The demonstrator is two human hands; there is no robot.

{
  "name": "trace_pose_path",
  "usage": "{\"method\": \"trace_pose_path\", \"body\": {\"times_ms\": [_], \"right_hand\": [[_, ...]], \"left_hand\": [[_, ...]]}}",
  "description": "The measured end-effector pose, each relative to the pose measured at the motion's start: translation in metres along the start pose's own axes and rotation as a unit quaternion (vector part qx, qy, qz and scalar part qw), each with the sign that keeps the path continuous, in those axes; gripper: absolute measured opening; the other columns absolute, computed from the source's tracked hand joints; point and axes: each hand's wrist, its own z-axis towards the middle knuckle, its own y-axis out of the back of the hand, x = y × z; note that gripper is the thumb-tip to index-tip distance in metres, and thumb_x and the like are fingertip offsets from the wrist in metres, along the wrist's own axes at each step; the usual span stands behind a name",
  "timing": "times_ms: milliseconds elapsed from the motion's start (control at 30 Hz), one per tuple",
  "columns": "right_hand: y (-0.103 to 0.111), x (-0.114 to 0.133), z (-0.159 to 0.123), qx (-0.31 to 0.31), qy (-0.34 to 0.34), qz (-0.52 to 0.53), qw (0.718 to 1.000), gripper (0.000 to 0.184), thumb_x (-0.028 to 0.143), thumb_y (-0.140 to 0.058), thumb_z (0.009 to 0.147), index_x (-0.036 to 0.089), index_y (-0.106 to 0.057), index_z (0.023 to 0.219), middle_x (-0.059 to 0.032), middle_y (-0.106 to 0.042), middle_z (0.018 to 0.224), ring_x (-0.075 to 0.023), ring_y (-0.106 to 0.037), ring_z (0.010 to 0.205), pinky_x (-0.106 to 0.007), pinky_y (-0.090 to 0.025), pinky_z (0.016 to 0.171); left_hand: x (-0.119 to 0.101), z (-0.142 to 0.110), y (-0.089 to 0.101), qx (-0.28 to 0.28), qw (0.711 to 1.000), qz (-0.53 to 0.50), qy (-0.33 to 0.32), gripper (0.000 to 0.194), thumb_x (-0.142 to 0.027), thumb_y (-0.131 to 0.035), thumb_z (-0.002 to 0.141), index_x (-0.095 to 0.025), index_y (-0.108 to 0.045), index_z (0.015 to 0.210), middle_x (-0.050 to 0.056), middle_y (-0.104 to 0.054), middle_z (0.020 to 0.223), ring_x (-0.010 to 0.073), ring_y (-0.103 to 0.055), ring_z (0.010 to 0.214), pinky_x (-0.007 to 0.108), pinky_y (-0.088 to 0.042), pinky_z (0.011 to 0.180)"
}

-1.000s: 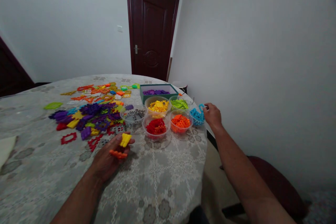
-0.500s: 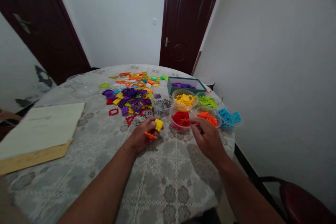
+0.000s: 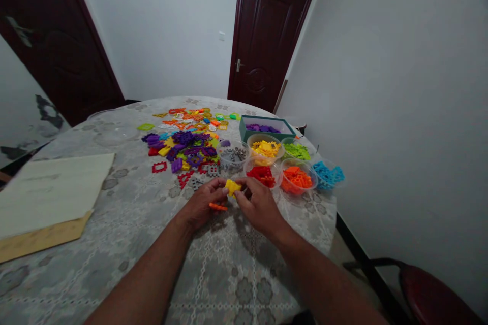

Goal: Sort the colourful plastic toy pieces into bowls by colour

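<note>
Between my two hands is a yellow plastic building piece (image 3: 232, 188), gripped by the fingers of my left hand (image 3: 206, 199) and my right hand (image 3: 259, 204). An orange toothed piece (image 3: 218, 207) sticks out from under my left hand, held by its lower fingers. Just beyond my hands stand round clear tubs of sorted pieces: a red tub (image 3: 263, 176), an orange tub (image 3: 298, 179), a yellow tub (image 3: 266, 149) and a grey tub (image 3: 233, 154). Left of the tubs lies a mixed pile of purple, yellow and red pieces (image 3: 186, 147).
A green box (image 3: 246, 133) with purple pieces stands behind the tubs. Tubs of lime pieces (image 3: 297, 151) and blue pieces (image 3: 328, 174) are at the right edge. Loose orange pieces (image 3: 196, 119) lie farther back. Paper sheets (image 3: 57, 190) cover the table's left side; a chair (image 3: 438, 294) stands lower right.
My right hand has come left from beside the red and orange tubs to the yellow piece in my left hand. My left hand still holds the yellow and orange pieces.
</note>
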Motion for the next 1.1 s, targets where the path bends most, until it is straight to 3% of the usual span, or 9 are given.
{"method": "trace_pose_path", "body": {"times_ms": [100,200,367,500,633,767,900,1000,1100], "right_hand": [[0.014,0.001,0.002,-0.006,-0.015,0.003,1.0,0.024,0.021,-0.064,0.092,0.021,-0.073,0.115,-0.0034,-0.075,0.096,-0.017,-0.067,0.076,-0.03,-0.054,0.075],[0.042,-0.006,0.017,-0.02,-0.008,-0.029,0.999,0.025,0.025,-0.063,0.093,0.021,-0.075,0.115,-0.0039,-0.076,0.097,-0.0187,-0.069,0.081,-0.031,-0.054,0.079],[0.084,-0.036,0.07,-0.151,-0.029,-0.096,0.983,0.033,0.033,-0.062,0.093,0.017,-0.076,0.118,-0.0092,-0.079,0.104,-0.0225,-0.071,0.087,-0.037,-0.056,0.086],[0.095,-0.055,0.09,-0.222,-0.045,-0.158,0.961,0.036,0.028,-0.056,0.093,0.014,-0.076,0.12,-0.0154,-0.078,0.119,-0.0286,-0.072,0.108,-0.045,-0.052,0.103],[0.079,-0.047,0.063,-0.192,-0.002,-0.144,0.971,0.032,0.029,-0.053,0.098,0.017,-0.077,0.116,-0.0138,-0.079,0.119,-0.0277,-0.072,0.107,-0.043,-0.053,0.102],[0.041,-0.015,0.02,-0.057,0.061,-0.083,0.993,0.023,0.028,-0.059,0.101,0.02,-0.076,0.115,-0.01,-0.078,0.114,-0.0233,-0.073,0.099,-0.037,-0.056,0.093],[0.002,0.008,-0.002,0.048,0.105,-0.061,0.991,0.03,0.02,-0.062,0.101,0.022,-0.07,0.129,-0.0097,-0.075,0.123,-0.021,-0.071,0.097,-0.037,-0.057,0.094],[-0.019,0.009,-0.003,0.071,0.122,-0.075,0.987,0.033,0.015,-0.061,0.101,0.021,-0.067,0.133,-0.0114,-0.073,0.129,-0.0243,-0.069,0.115,-0.041,-0.055,0.103],[-0.026,0.007,-0.002,0.069,0.123,-0.073,0.987,0.028,0.015,-0.059,0.102,0.02,-0.069,0.128,-0.0113,-0.074,0.125,-0.024,-0.068,0.117,-0.04,-0.054,0.103]], "left_hand": [[-0.003,-0.001,-0.003,-0.015,1.0,-0.02,-0.006,0.037,-0.041,-0.087,0.084,-0.015,-0.071,0.107,0.003,-0.066,0.086,0.0067,-0.05,0.055,0.016,-0.04,0.045],[-0.006,0.0,-0.005,-0.05,0.997,-0.051,-0.011,0.039,-0.046,-0.081,0.09,-0.014,-0.071,0.111,0.007,-0.068,0.093,0.0073,-0.05,0.053,0.016,-0.036,0.038],[-0.008,0.003,-0.001,-0.064,0.989,-0.128,0.03,0.034,-0.044,-0.064,0.102,-0.011,-0.071,0.111,0.009,-0.068,0.09,0.0116,-0.06,0.057,0.021,-0.049,0.044],[-0.01,0.002,0.002,-0.05,0.984,-0.168,0.04,0.038,-0.043,-0.053,0.108,-0.01,-0.071,0.112,0.012,-0.071,0.095,0.0155,-0.068,0.068,0.027,-0.059,0.057],[-0.011,0.0,0.001,-0.038,0.981,-0.188,0.038,0.041,-0.044,-0.05,0.108,-0.01,-0.072,0.11,0.013,-0.072,0.096,0.0171,-0.07,0.069,0.027,-0.057,0.056],[-0.01,0.0,0.0,-0.027,0.978,-0.205,0.037,0.041,-0.048,-0.053,0.107,-0.012,-0.073,0.11,0.012,-0.072,0.095,0.0181,-0.07,0.068,0.027,-0.055,0.054],[-0.008,0.001,0.001,-0.006,0.976,-0.218,0.024,0.041,-0.049,-0.054,0.106,-0.012,-0.073,0.111,0.011,-0.073,0.093,0.0184,-0.071,0.07,0.028,-0.057,0.059],[-0.008,0.0,-0.001,0.009,0.975,-0.222,0.02,0.039,-0.047,-0.055,0.106,-0.012,-0.073,0.111,0.012,-0.073,0.092,0.0211,-0.073,0.079,0.031,-0.061,0.069],[-0.009,-0.001,-0.003,0.025,0.974,-0.224,0.029,0.038,-0.047,-0.056,0.105,-0.013,-0.073,0.111,0.012,-0.073,0.092,0.0215,-0.073,0.082,0.032,-0.062,0.071]]}}
